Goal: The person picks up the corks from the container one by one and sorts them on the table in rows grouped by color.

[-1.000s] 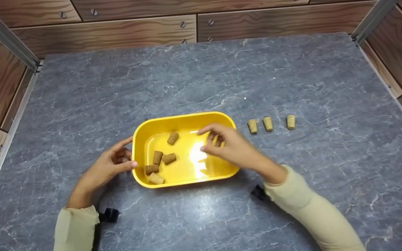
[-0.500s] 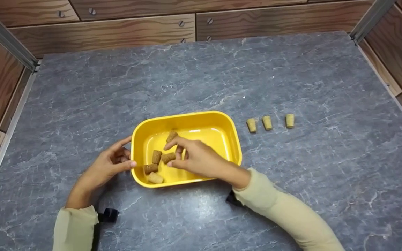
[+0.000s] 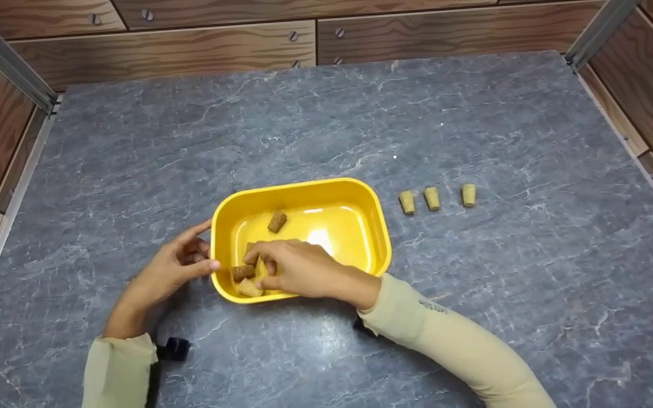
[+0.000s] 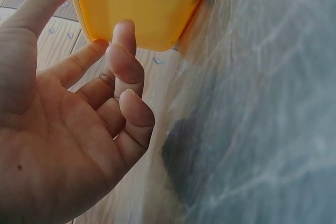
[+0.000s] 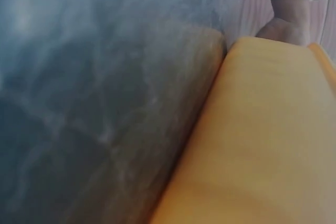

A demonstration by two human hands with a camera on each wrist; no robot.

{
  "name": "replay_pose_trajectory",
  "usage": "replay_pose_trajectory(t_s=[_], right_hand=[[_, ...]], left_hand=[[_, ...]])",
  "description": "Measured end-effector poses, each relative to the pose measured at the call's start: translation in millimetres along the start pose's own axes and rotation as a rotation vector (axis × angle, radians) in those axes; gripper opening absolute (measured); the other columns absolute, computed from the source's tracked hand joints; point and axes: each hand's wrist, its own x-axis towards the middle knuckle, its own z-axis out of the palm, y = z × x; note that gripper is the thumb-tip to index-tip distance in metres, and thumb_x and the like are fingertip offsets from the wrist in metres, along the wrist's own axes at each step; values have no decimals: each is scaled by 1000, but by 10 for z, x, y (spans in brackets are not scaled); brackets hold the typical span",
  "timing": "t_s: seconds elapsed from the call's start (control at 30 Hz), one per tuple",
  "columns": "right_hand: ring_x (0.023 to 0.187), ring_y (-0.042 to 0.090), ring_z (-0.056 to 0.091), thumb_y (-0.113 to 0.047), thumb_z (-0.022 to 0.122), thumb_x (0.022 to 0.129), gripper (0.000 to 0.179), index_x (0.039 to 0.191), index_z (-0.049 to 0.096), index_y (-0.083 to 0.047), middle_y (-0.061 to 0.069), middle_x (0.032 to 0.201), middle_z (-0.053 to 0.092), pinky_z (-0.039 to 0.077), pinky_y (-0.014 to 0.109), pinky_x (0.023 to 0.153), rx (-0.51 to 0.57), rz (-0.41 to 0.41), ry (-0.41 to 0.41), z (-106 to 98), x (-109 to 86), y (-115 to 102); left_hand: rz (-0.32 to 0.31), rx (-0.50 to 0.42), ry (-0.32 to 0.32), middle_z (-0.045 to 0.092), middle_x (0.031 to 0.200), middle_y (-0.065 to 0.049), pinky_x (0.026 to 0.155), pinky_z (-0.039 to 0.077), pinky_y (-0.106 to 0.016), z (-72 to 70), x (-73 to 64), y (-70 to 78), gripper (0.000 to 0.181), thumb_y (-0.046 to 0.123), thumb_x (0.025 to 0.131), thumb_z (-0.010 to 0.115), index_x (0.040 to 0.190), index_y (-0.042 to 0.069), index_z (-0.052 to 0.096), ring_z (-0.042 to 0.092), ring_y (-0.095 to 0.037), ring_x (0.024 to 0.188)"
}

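A yellow plastic bin point(image 3: 355, 187) stands on the table with several corks in it. My left hand point(image 3: 173, 265) touches the bin's left end with thumb and index fingertips; its other fingers bend loosely, as the left wrist view shows. My right hand point(image 3: 298, 266) is inside the bin, thumb and index apart, over the corks at the left. By its fingertips lie a brown cork point(image 3: 242, 273) and a pale cork point(image 3: 250, 288). Another brown cork point(image 3: 251, 248) is partly covered by the hand. Farther back lies one brown cork point(image 3: 277, 221). Whatever lies under the palm is hidden.
Three pale tapered corks stand in a row right of the bin: one point(image 3: 407, 202) nearest it, another point(image 3: 432, 198) beside that, and one point(image 3: 468, 195) farther right. Wood-patterned panels point(image 3: 162, 51) border the grey marbled table point(image 3: 508, 124).
My right hand has moved left and toward the near side inside the bin, from its right half to over the corks. The left hand stays at the bin's end.
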Motion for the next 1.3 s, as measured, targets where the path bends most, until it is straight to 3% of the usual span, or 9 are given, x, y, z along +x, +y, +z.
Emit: replay_pose_trajectory(t_s=[0.33,0.7,1.0,1.3], right_hand=[[65,6,51,-23,68,89,30,119,69,-30,-5,77,62,39,22,55,-53,-7,-120,26,83,-32],[61,8,45,-5,64,86,41,120,69,-28,-2,74,57,34,21,51,-77,-31,-201,45,147,-25],[68,9,52,-26,62,94,32,126,65,-32,-4,76,60,40,24,58,-188,-83,-232,32,172,-27],[65,11,52,-24,63,93,32,123,66,-35,-4,75,60,40,26,55,-229,-35,-214,45,161,-33]], left_hand=[[5,-19,-8,59,99,-6,71,48,-21,-19,-31,-3,72,5,88,67,150,2,31,57,-10,81],[2,-42,-6,59,97,-6,70,49,-21,-10,-39,-15,72,4,88,67,150,2,30,58,-9,80],[-6,-39,2,59,96,-4,70,48,-20,4,-21,-5,71,4,87,67,149,1,32,56,-10,80],[-16,-48,4,59,95,-2,70,48,-20,9,-11,8,71,4,87,68,149,2,33,56,-8,79]])
